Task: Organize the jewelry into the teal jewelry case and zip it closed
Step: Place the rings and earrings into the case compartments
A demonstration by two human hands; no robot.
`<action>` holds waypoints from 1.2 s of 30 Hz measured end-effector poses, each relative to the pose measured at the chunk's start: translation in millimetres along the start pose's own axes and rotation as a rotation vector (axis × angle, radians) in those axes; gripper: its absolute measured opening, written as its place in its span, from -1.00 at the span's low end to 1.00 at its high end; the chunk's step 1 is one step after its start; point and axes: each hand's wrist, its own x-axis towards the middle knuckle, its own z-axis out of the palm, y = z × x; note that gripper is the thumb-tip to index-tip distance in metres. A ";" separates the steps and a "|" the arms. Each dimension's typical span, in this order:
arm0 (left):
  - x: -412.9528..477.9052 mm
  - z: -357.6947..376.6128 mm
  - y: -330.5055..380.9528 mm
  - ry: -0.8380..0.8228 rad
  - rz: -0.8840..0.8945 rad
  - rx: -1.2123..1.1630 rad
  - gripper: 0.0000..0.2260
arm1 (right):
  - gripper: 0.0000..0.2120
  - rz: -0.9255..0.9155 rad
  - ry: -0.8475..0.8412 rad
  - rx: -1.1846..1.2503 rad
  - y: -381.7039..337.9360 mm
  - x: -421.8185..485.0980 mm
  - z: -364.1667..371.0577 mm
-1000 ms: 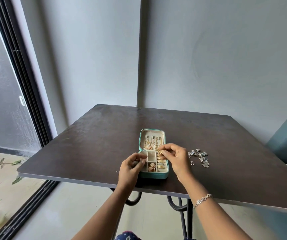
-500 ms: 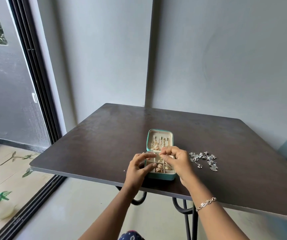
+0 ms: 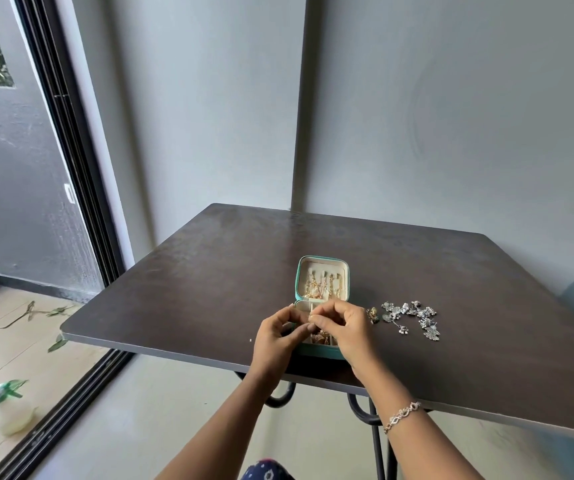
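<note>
Grip of right hand [image 3: 346,329] pinching gold piece [image 3: 310,318] over teal case [image 3: 317,350], left hand [image 3: 275,337] curled, hold unclear

Jewelry pile [image 3: 411,317] right of case [image 3: 321,271]; tabletop [image 3: 192,289] open leftward.

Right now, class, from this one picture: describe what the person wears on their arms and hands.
Both forearms are bare, with no sleeves in view. The right wrist carries a silver-toned bracelet of small linked pieces. The left hand and right hand wear no gloves; no rings can be made out.
</note>
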 end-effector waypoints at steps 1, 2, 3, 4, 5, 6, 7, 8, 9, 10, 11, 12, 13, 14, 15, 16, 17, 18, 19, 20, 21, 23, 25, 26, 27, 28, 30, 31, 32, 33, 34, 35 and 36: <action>-0.4 0.2 -0.3 0.000 -0.001 0.002 -0.91 | -0.76 -0.008 0.007 -0.011 0.7 -0.1 -0.2; -0.6 0.2 -0.5 0.001 0.002 0.000 -0.91 | -0.75 -0.016 0.008 -0.023 0.5 -0.2 -0.3; -0.6 -0.1 -0.8 0.003 0.007 -0.006 -0.90 | -0.73 -0.022 0.003 -0.030 -0.3 -0.7 -0.7; -0.5 -0.5 -0.6 0.008 0.012 -0.014 -0.90 | -0.72 -0.029 0.000 -0.025 -1.6 -1.4 -1.2; 0.0 -0.4 -0.7 0.014 0.014 -0.024 -0.91 | -0.72 -0.040 0.006 -0.016 -3.8 -2.1 -3.1; 0.2 -0.1 -0.5 0.019 0.013 -0.039 -0.91 | -0.71 -0.056 0.026 -0.009 -5.8 -2.4 -6.6; 0.6 0.2 -0.3 0.022 0.007 -0.054 -0.91 | -0.71 -0.072 0.063 -0.014 -6.7 -1.4 -12.2; 0.8 0.8 -0.4 0.022 -0.001 -0.071 -0.91 | -0.72 -0.088 0.110 -0.031 -7.0 0.7 -20.4; 0.8 1.1 -0.5 0.022 -0.008 -0.084 -0.91 | -0.73 -0.102 0.166 -0.064 -6.1 4.0 -30.7; 0.9 1.2 -0.6 0.026 -0.013 -0.094 -0.91 | -0.75 -0.107 0.229 -0.112 -4.5 7.7 -42.0; 1.0 0.9 -1.0 0.036 -0.014 -0.100 -0.91 | -0.78 -0.101 0.289 -0.169 -2.4 11.3 -53.0; 1.5 0.3 -0.9 0.047 -0.013 -0.102 -0.91 | -0.81 -0.080 0.335 -0.224 0.2 15.1 -62.7; 1.7 0.2 -1.0 0.056 -0.014 -0.102 -0.91 | -0.84 -0.044 0.366 -0.275 4.0 18.8 -70.7; 1.8 0.1 -1.3 0.063 -0.016 -0.103 -0.91 | -0.86 0.001 0.379 -0.342 8.0 22.7 -76.4; 2.0 0.5 -1.9 0.067 -0.016 -0.102 -0.92 | -0.85 0.038 0.371 -0.424 12.3 26.3 -80.4; 1.9 0.8 -2.2 0.070 -0.016 -0.098 -0.92 | -0.84 0.062 0.336 -0.506 16.6 30.8 -82.8; 1.7 1.3 -2.2 0.073 -0.016 -0.094 -0.92 | -0.83 0.075 0.281 -0.566 19.3 35.2 -84.8; 1.5 1.7 -1.9 0.076 -0.015 -0.092 -0.93 | -0.81 0.086 0.212 -0.612 20.0 39.4 -86.1; 1.5 2.3 -1.5 0.079 -0.013 -0.092 -0.94 | -0.80 0.096 0.137 -0.657 20.2 43.1 -87.5; 1.5 2.6 -1.2 0.082 -0.011 -0.094 -0.95 | -0.78 0.108 0.059 -0.708 20.1 46.1 -88.4; 1.4 2.6 -0.9 0.084 -0.009 -0.095 -0.96 | -0.77 0.118 -0.011 -0.761 19.8 48.1 -89.1; 1.7 2.5 -0.8 0.089 -0.007 -0.094 -0.98 | -0.75 0.130 -0.088 -0.851 20.5 50.9 -89.1; 2.3 2.5 -1.9 0.091 -0.006 -0.083 -0.96 | -0.75 0.137 -0.100 -0.903 20.8 51.2 -88.0; 2.5 2.6 -2.4 0.092 -0.004 -0.075 -0.92 | -0.75 0.141 -0.099 -0.913 21.1 51.2 -87.3; 2.9 3.0 -2.6 0.095 -0.005 -0.065 -0.88 | -0.76 0.142 -0.098 -0.918 20.4 51.1 -86.9; 2.8 3.6 -2.5 0.097 -0.010 -0.058 -0.85 | -0.77 0.143 -0.097 -0.920 19.8 51.4 -86.6; 2.9 4.8 -1.8 0.106 -0.027 -0.048 -0.82 | -0.80 0.140 -0.086 -0.917 18.2 51.5 -86.8; 3.1 5.4 -1.4 0.110 -0.037 -0.047 -0.82 | -0.81 0.140 -0.082 -0.913 17.3 51.3 -87.3; 3.2 5.8 -1.6 0.113 -0.044 -0.043 -0.82 | -0.83 0.143 -0.078 -0.907 16.2 51.0 -87.9; 3.4 5.9 -2.0 0.115 -0.047 -0.037 -0.81 | -0.85 0.149 -0.074 -0.891 14.9 50.9 -88.3; 3.6 6.0 -2.2 0.117 -0.047 -0.031 -0.80 | -0.86 0.152 -0.070 -0.864 13.7 50.7 -88.9; 3.9 6.0 -2.6 0.120 -0.048 -0.026 -0.79 | -0.86 0.144 -0.066 -0.834 11.8 50.7 -89.2; 3.9 6.0 -2.8 0.122 -0.051 -0.023 -0.78 | -0.87 0.130 -0.057 -0.800 9.6 50.5 -89.5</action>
